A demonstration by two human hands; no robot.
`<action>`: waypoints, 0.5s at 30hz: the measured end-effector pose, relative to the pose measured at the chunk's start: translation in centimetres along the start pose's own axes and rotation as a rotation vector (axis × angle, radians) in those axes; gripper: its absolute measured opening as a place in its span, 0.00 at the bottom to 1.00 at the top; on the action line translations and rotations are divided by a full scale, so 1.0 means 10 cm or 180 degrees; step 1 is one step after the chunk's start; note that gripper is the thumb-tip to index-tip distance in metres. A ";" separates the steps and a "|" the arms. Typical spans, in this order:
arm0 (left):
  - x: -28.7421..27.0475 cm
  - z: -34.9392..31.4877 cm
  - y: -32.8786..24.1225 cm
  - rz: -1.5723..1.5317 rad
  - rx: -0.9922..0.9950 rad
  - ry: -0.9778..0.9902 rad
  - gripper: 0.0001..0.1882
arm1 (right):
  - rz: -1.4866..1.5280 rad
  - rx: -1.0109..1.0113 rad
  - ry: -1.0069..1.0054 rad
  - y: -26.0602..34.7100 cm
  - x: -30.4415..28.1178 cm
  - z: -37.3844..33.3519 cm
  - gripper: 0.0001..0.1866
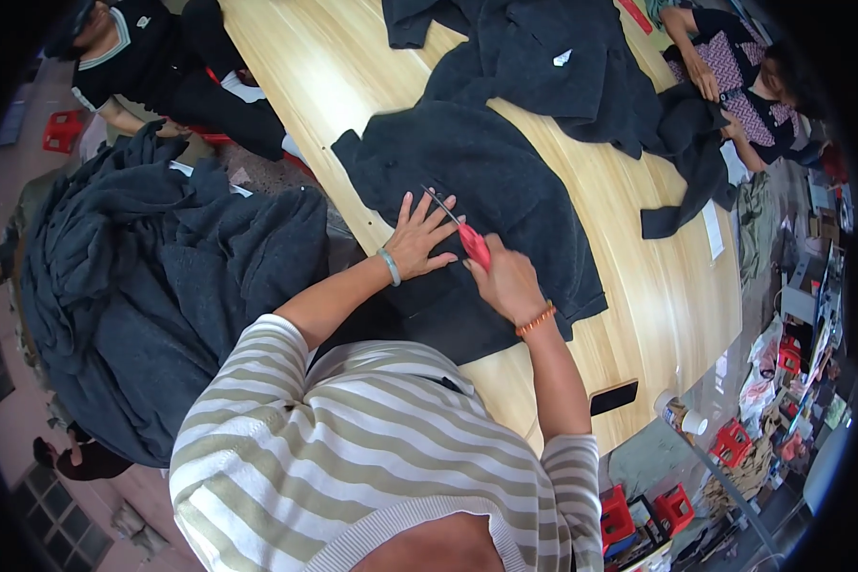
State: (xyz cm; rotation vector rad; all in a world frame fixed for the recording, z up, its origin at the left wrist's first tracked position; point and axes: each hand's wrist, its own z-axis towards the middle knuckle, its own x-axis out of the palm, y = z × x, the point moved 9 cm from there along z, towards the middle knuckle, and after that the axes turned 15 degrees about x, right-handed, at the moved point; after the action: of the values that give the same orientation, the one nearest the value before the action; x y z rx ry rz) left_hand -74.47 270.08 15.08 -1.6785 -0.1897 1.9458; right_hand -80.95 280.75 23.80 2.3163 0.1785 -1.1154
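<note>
From my distant place I see, in the centre of the frame, a dark garment spread on the wooden surface, and the left hand lies on it with open fingers, I think to hold the cloth flat against sliding. The right hand is closed around the red-handled scissors, whose thin blades point to the upper left, close to the left fingers, and this grip seems chosen for exact control. At the left of the frame rises a heap of dark cloth, placed, I suppose, within easy reach
</note>
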 end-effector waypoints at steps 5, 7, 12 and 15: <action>-0.03 -0.06 0.07 -0.0024 0.0000 -0.0033 0.40 | -0.0146 0.0310 0.0228 -0.36 -0.04 -0.37 0.16; -0.07 -0.04 0.03 0.0020 -0.0010 -0.0006 0.40 | -0.0056 0.0536 0.0292 -0.65 -0.03 -0.69 0.16; -0.09 0.42 -0.59 -0.0228 0.1061 0.0312 0.37 | 0.0129 0.1117 0.0232 -0.97 -0.03 -1.23 0.17; 0.24 0.60 -0.70 -0.0199 0.1269 0.0630 0.33 | 0.0211 0.1215 0.0092 -1.02 -0.05 -1.35 0.17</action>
State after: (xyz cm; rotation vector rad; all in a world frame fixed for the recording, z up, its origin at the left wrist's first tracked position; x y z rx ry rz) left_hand -78.07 278.58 17.43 -1.5600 0.2062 1.6280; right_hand -75.61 296.56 26.53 2.6497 -0.1110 -1.1640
